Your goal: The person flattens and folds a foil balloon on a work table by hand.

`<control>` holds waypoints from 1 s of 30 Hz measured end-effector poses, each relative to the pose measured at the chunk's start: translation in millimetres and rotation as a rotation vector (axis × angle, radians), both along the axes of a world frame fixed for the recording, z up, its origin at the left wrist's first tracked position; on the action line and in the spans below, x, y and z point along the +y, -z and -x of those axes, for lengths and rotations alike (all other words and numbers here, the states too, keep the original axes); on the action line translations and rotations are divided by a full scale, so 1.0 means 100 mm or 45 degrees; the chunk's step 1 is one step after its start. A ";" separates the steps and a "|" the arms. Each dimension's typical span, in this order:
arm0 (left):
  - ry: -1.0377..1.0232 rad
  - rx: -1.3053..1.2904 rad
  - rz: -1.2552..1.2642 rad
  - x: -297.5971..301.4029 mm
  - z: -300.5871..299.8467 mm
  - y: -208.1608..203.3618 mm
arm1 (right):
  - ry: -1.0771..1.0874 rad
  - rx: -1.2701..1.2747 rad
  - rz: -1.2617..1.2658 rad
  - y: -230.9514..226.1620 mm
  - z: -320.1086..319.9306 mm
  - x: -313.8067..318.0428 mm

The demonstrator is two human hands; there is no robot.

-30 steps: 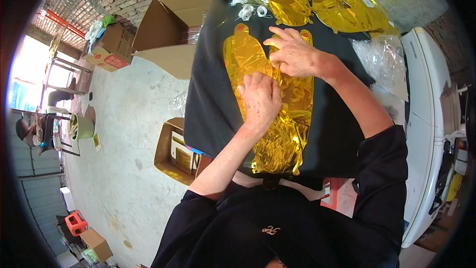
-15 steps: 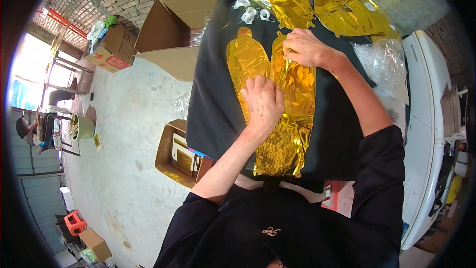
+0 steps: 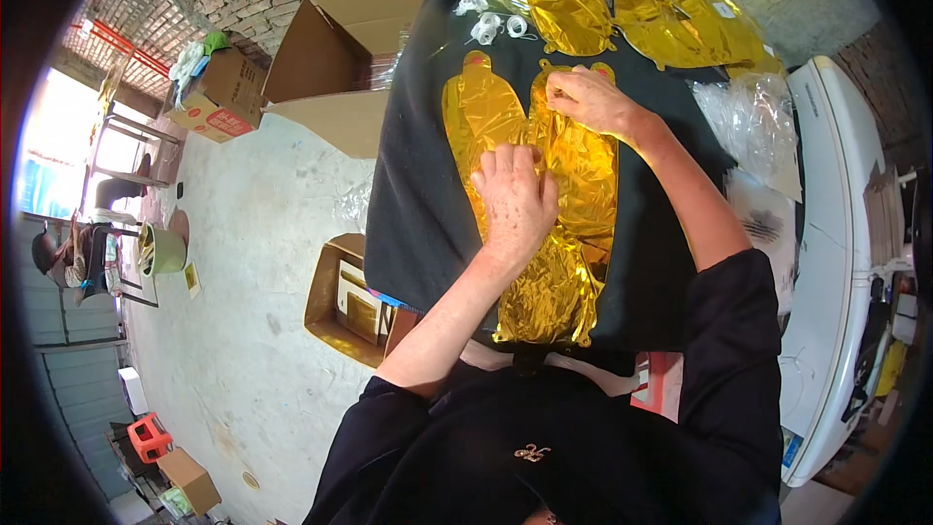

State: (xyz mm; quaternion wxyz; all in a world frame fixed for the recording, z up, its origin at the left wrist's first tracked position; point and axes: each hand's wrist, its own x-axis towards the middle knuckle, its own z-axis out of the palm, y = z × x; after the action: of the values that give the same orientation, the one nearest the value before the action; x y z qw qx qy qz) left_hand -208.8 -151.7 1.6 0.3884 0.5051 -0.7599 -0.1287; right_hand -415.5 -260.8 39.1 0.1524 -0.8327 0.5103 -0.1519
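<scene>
A flat gold foil balloon (image 3: 481,112) with two long upper lobes lies crinkled on a black cloth (image 3: 413,194). My left hand (image 3: 512,196) rests on its middle, near where the lobes meet, with its fingers curled down on the foil. Farther up, my right hand (image 3: 593,102) has its thumb and fingers closed on the upper part of the right lobe. Small tabs stick out at the lobe tips and along the lower edge. The fingertips of both hands are partly hidden against the foil.
More gold foil balloons (image 3: 564,5) lie at the far edge, with small rolls of white ribbon (image 3: 486,29) beside them. Clear plastic wrapping (image 3: 743,117) is at the right, by a white appliance (image 3: 831,233). Cardboard boxes (image 3: 321,49) stand left; a person (image 3: 73,253) sits far left.
My right hand has shifted slightly down and left along the right lobe, uncovering a reddish tab at its tip. The foil there looks more crumpled. My left hand has barely moved.
</scene>
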 end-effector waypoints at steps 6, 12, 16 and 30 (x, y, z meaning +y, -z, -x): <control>0.294 -0.077 0.236 0.04 -0.05 -0.34 | -0.003 0.029 -0.027 0.01 0.01 0.02; 0.734 -0.359 0.272 -0.20 -0.04 -0.22 | -0.003 0.058 0.022 0.06 0.02 0.01; 0.843 -0.542 0.216 -0.26 -0.10 -0.13 | 0.040 0.114 0.010 0.04 -0.02 0.01; 0.792 -0.673 0.185 -0.21 -0.13 -0.01 | 0.134 0.148 0.293 0.15 -0.02 0.04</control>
State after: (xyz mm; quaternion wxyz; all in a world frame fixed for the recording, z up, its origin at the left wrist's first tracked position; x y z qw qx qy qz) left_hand -195.8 -172.8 2.4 0.1570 0.2383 -0.9570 -0.0517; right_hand -413.7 -256.9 24.2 0.0177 -0.8241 0.5405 -0.1687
